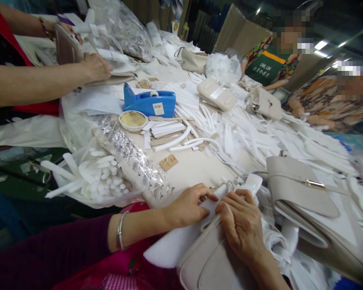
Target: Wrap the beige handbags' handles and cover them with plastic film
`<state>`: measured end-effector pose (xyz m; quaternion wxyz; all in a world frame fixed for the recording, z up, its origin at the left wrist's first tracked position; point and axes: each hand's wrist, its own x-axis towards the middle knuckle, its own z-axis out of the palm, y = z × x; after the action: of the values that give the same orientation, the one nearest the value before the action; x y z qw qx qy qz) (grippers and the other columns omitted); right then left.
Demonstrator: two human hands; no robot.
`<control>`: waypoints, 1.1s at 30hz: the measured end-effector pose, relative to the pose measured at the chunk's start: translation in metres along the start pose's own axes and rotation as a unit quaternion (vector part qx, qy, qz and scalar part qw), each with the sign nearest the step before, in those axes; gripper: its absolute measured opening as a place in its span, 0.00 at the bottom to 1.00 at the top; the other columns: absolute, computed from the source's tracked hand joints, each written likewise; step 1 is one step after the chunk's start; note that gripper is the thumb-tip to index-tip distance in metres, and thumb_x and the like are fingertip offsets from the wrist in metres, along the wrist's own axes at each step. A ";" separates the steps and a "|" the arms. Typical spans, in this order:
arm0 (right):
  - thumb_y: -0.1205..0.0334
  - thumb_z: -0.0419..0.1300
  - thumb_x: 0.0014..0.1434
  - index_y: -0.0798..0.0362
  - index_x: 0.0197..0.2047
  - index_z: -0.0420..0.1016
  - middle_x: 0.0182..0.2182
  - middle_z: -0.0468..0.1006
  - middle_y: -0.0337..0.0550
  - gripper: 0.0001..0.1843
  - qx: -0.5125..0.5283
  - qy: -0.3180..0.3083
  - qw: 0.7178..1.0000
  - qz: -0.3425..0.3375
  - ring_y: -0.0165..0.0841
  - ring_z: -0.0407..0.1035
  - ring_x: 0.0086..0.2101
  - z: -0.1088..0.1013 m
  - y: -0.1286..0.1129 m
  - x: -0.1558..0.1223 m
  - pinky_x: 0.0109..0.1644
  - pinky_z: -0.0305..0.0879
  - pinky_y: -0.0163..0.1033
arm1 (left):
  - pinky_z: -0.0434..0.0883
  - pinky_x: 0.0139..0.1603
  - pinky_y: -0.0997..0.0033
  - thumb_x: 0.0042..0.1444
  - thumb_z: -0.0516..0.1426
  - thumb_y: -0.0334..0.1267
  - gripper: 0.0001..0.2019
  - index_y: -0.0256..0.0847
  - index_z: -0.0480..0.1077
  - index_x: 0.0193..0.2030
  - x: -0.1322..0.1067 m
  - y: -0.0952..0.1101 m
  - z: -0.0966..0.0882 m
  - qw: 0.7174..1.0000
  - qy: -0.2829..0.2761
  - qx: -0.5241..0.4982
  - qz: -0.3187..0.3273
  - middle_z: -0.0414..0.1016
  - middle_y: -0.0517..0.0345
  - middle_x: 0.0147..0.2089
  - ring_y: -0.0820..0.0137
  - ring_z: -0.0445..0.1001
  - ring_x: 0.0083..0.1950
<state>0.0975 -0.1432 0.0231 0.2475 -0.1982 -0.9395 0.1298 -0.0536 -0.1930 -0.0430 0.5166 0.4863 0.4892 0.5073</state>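
Observation:
A beige handbag (211, 259) lies tilted at the front edge of the table, close to my body. My right hand (243, 223) is closed over its top edge, fingers curled round it. Beside the bag, a white padding sheet (166, 247) with a rounded end sticks out to the left. My left hand (189, 206) pinches this sheet near the bag's top, its thumb and fingers bent; part of the grip is hidden. Metal rings and a white-wrapped strap (252, 183) show just beyond my fingers.
A larger beige bag (296, 189) with a gold buckle stands at right. A blue tape dispenser (149, 102), a round tub (133, 120), a brown tag (168, 162) and white foam tubes (103, 177) lie ahead and left. A co-worker's hand (97, 66) handles a bag; two people work opposite.

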 end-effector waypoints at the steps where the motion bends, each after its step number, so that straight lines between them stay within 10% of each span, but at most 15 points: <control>1: 0.71 0.46 0.66 0.54 0.25 0.67 0.21 0.66 0.37 0.18 -0.002 0.001 1.000 0.000 0.28 0.59 0.25 0.001 0.001 0.000 0.43 0.55 0.45 | 0.70 0.49 0.68 0.39 0.56 0.20 0.22 0.36 0.75 0.43 0.004 -0.005 0.003 1.000 -0.001 0.004 -0.005 0.73 0.55 0.44 0.67 0.72 0.44; 7: 0.69 0.46 0.67 0.52 0.24 0.65 0.22 0.69 0.36 0.19 -0.054 -0.085 0.995 -0.002 0.28 0.63 0.24 0.018 0.006 0.006 0.56 0.55 0.48 | 0.70 0.54 0.66 0.51 0.57 0.27 0.14 0.32 0.74 0.45 0.003 -0.010 -0.008 0.998 -0.052 0.047 0.005 0.77 0.50 0.46 0.63 0.73 0.49; 12: 0.69 0.46 0.67 0.52 0.21 0.63 0.19 0.66 0.34 0.21 -0.080 -0.100 0.992 0.000 0.28 0.62 0.22 0.024 0.006 0.009 0.58 0.55 0.48 | 0.60 0.67 0.63 0.61 0.47 0.25 0.25 0.47 0.66 0.62 -0.047 0.020 -0.059 0.965 -0.168 0.194 0.054 0.68 0.56 0.64 0.66 0.65 0.65; 17: 0.69 0.46 0.67 0.52 0.20 0.61 0.18 0.65 0.34 0.22 -0.072 -0.088 0.994 -0.007 0.28 0.60 0.22 0.023 0.005 0.009 0.57 0.56 0.48 | 0.56 0.70 0.63 0.63 0.45 0.24 0.25 0.44 0.65 0.63 -0.091 0.008 -0.078 0.938 -0.227 0.224 0.133 0.59 0.51 0.69 0.66 0.55 0.71; 25: 0.67 0.49 0.67 0.52 0.23 0.60 0.22 0.66 0.35 0.18 -0.010 -0.088 0.996 0.005 0.28 0.61 0.26 0.020 0.009 0.010 0.54 0.57 0.45 | 0.69 0.52 0.72 0.60 0.52 0.28 0.11 0.39 0.74 0.43 -0.081 -0.003 -0.046 0.987 -0.076 0.125 0.060 0.77 0.52 0.45 0.68 0.75 0.48; 33: 0.67 0.52 0.66 0.51 0.30 0.61 0.24 0.64 0.36 0.11 0.060 -0.001 0.998 0.015 0.30 0.60 0.28 0.003 -0.002 0.009 0.37 0.55 0.39 | 0.64 0.34 0.76 0.51 0.59 0.33 0.06 0.40 0.67 0.37 -0.054 0.013 -0.021 0.994 -0.007 0.102 -0.040 0.72 0.65 0.29 0.73 0.68 0.31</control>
<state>0.0878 -0.1411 0.0251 0.2561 -0.1972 -0.9272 0.1894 -0.0753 -0.2469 -0.0299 0.4874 0.5199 0.5544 0.4300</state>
